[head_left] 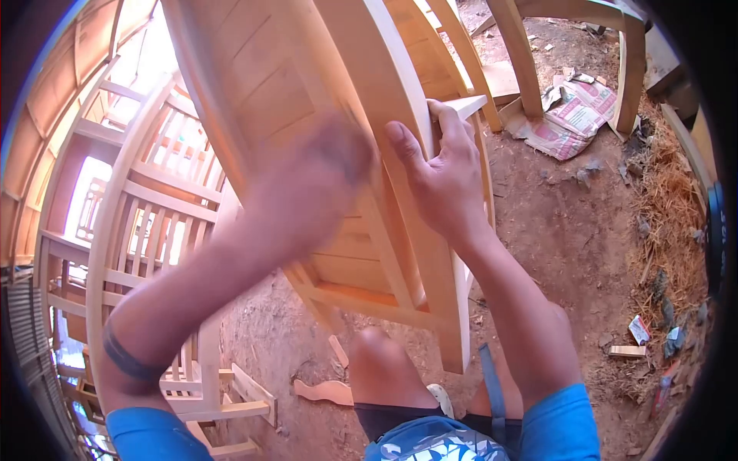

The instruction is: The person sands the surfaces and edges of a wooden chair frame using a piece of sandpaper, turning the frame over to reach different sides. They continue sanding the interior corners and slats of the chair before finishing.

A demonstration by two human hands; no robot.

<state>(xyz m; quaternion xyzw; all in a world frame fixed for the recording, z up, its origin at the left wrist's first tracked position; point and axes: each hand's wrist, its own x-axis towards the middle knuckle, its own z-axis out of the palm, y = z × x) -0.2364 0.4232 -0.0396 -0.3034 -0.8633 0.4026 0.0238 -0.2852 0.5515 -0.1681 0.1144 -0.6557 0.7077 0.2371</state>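
A pale, unfinished wooden furniture piece with panelled boards and a thick curved post stands tilted in front of me. My left hand is over its panelled side, smeared by motion. Under its fingers is a dark piece that looks like sandpaper, though blur hides its detail. My right hand is closed around the edge of the post, thumb on the near face and fingers over the far side. The lower end of the post comes down near my knees.
Slatted wooden chair frames stand at the left. More wooden legs rise at the upper right beside a crumpled printed sack. Wood shavings lie along the right. A curved wood offcut rests on the dirt floor.
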